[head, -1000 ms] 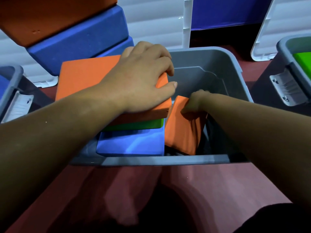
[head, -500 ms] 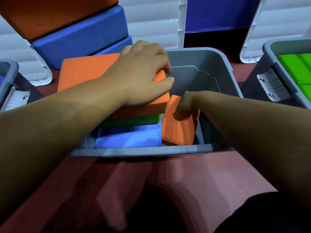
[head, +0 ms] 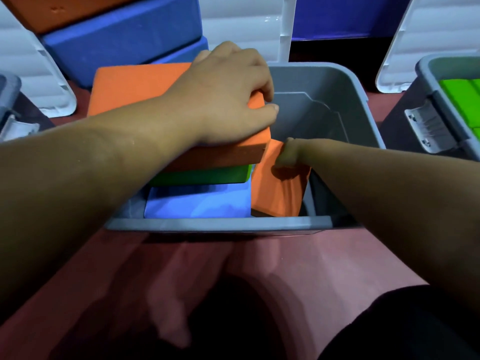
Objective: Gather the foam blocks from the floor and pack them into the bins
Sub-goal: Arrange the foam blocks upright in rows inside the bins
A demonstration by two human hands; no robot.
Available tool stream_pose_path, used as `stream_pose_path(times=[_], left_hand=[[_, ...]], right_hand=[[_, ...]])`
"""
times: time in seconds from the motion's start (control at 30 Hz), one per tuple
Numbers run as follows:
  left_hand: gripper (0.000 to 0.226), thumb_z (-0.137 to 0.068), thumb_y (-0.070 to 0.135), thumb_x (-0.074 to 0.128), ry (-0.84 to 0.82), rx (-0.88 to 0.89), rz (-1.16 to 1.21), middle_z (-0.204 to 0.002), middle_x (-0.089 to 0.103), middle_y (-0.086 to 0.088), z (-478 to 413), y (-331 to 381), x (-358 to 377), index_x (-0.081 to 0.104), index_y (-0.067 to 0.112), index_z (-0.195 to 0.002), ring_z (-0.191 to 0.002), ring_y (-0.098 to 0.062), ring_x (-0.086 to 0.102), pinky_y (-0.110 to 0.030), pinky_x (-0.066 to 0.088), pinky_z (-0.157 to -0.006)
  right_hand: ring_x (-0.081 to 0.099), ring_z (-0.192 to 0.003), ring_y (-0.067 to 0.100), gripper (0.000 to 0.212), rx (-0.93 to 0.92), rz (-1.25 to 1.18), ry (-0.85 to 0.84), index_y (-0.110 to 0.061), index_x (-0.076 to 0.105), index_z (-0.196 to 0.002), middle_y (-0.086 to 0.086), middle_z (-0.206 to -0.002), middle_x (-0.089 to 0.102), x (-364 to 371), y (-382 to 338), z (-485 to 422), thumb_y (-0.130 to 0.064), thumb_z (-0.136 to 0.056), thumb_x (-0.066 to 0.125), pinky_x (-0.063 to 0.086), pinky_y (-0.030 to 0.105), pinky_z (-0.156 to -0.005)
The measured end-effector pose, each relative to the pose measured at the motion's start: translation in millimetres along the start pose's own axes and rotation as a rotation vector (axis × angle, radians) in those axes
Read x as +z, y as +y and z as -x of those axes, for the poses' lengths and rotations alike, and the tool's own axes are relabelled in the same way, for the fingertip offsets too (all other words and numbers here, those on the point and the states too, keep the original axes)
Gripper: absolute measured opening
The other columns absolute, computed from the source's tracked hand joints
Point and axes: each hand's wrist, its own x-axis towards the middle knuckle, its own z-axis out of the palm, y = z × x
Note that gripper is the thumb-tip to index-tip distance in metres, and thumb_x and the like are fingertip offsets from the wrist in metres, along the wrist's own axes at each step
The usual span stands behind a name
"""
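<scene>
A grey bin (head: 324, 81) stands on the red floor in front of me. In its left half lies a stack: a blue foam block (head: 197, 203) at the bottom, a green block (head: 200, 174) on it, and a flat orange block (head: 135, 89) on top. My left hand (head: 228, 97) lies on that top orange block, with its fingers curled over the block's right edge. A second orange block (head: 278, 193) stands on edge in the gap right of the stack. My right hand (head: 289, 152) grips its top edge; its fingers are mostly hidden behind the block.
Large blue (head: 122, 35) and orange (head: 59, 11) foam blocks lean behind the bin at the upper left. White bin lids (head: 246, 24) stand at the back. Another grey bin (head: 436, 81) holding green blocks (head: 459, 92) is at the right, and a third bin's edge (head: 7, 84) at the left.
The upright orange block has sunk a little deeper beside the stack under my right hand. My left hand stays on the top orange block. The view has shifted slightly.
</scene>
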Motion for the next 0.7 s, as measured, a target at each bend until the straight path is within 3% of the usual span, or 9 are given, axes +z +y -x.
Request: stream_pose_path(times=[0.1,0.2,0.27,0.33,0.5,0.7], left_hand=[[0.046,-0.085,0.065,0.042,0.004,-0.006,-0.002,-0.134,0.056,0.017,-2,1,1,0.068,0.039,-0.113,-0.131,-0.02,0.043,-0.043,0.03,-0.108],[0.044,-0.085,0.064,0.043,0.0,-0.01,0.01,-0.133,0.056,0.017,-3,0,1,0.068,0.04,-0.111,-0.13,-0.02,0.043,-0.044,0.03,-0.108],[0.043,-0.085,0.064,0.043,-0.007,-0.01,0.014,-0.132,0.056,0.017,-2,0,1,0.068,0.04,-0.11,-0.13,-0.019,0.043,-0.044,0.03,-0.109],[0.042,-0.085,0.063,0.044,-0.009,-0.008,0.009,-0.132,0.056,0.017,-2,0,1,0.068,0.039,-0.109,-0.13,-0.02,0.043,-0.045,0.031,-0.109],[0.041,-0.083,0.062,0.044,-0.004,-0.013,0.033,-0.128,0.057,0.018,1,2,0,0.069,0.039,-0.106,-0.127,-0.019,0.044,-0.044,0.031,-0.109],[0.049,-0.08,0.066,0.038,-0.014,-0.017,0.03,-0.129,0.058,0.018,2,3,-3,0.07,0.041,-0.107,-0.129,-0.021,0.045,-0.048,0.035,-0.111]], right_hand=[[0.065,-0.109,0.035,0.064,0.188,-0.005,0.143,-0.009,0.065,-0.128,0.017,-0.13,0.063,0,8,-7,-0.048,-0.078,0.073,0.058,0.04,-0.09],[0.044,-0.133,0.04,0.084,0.195,0.061,0.181,-0.013,0.062,-0.135,0.019,-0.141,0.051,-6,14,-16,-0.071,-0.074,0.059,0.043,0.046,-0.109],[0.035,-0.137,0.043,0.095,0.209,0.06,0.168,-0.015,0.063,-0.136,0.021,-0.146,0.047,-9,15,-16,-0.081,-0.067,0.055,0.038,0.049,-0.113],[0.037,-0.137,0.044,0.095,0.203,0.025,0.191,-0.016,0.058,-0.141,0.022,-0.148,0.044,-14,16,-11,-0.081,-0.071,0.062,0.039,0.046,-0.111],[0.054,-0.119,0.036,0.085,0.174,-0.198,0.187,-0.021,0.043,-0.142,0.015,-0.142,0.046,-28,17,9,-0.062,-0.075,0.076,0.048,0.044,-0.09],[0.056,-0.12,0.033,0.107,0.207,-0.231,0.21,-0.017,0.043,-0.146,0.011,-0.14,0.053,-47,8,39,-0.056,-0.059,0.091,0.05,0.045,-0.098]])
